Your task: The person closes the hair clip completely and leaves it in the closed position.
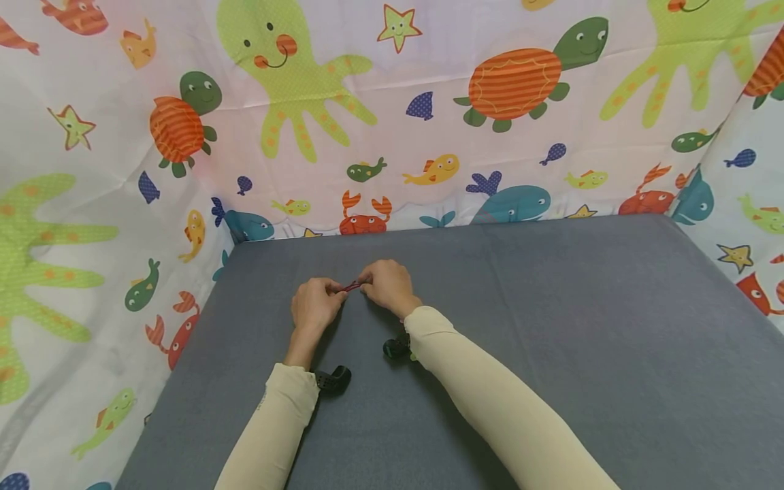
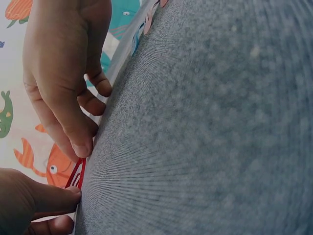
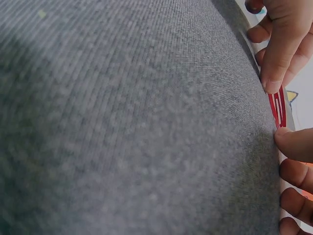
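Between the two hands is a slim red hair clip [image 1: 351, 286], with narrow open slots along its length in the right wrist view. My left hand [image 1: 314, 306] pinches one end between thumb and forefinger. The clip's other end is pinched by my right hand [image 1: 390, 284], its thumb [image 3: 293, 144] on the near side. Fingertips of both hands cover the clip's ends, so only its middle shows. In the left wrist view the red strips [image 2: 82, 171] spread apart towards the left hand. Both hands are low over the grey table, near its far left part.
A grey cloth-covered table [image 1: 551, 327] extends to the right and towards me. Behind it and at both sides hangs a white curtain [image 1: 343, 41] printed with sea animals. Dark wrist cameras [image 1: 333, 381] are strapped under both forearms.
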